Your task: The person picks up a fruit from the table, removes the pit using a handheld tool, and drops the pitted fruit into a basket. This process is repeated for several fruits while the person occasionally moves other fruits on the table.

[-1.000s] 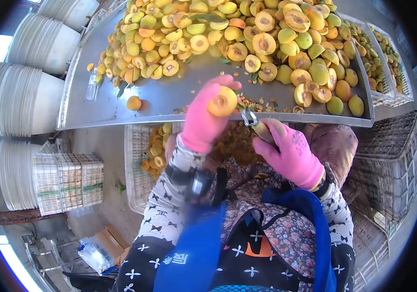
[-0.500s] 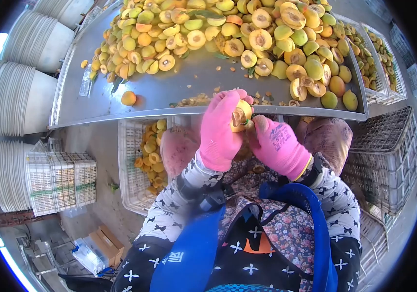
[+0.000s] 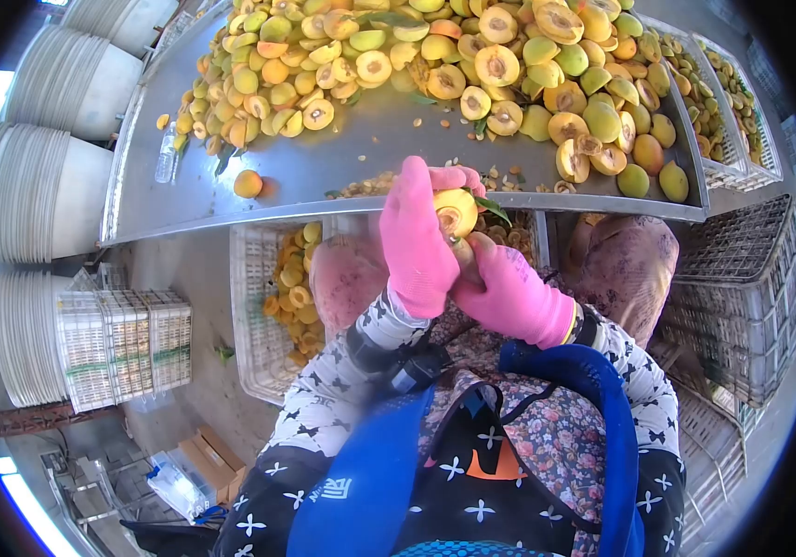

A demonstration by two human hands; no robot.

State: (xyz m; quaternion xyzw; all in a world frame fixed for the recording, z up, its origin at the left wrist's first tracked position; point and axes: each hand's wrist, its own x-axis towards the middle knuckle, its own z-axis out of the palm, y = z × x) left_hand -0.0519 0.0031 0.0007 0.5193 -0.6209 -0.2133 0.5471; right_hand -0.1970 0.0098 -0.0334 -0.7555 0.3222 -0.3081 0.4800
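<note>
In the head view we see a big pile of cut fruits (image 3: 389,70) at the far side, and nearer to us a plastic bottle (image 3: 166,160) and one loose fruit (image 3: 248,184), which lie apart to the left. A green leaf (image 3: 493,210) sticks out just beside the hands, and the front edge of the table runs behind them. The held fruit (image 3: 456,215) is in the left hand (image 3: 419,246), which wears a pink glove and grasps it, with the open side turned to us. The right hand (image 3: 519,297), also in pink glove, is curled close under this fruit; what its fingers grip is hidden, so we cannot tell. The table (image 3: 194,200) is of grey metal, with small pits (image 3: 365,188) scattered near its edge. Below at left we find a white crate (image 3: 247,311) with fruit inside, at right stacked crates (image 3: 732,306), and far left piled basins (image 3: 17,190).
</note>
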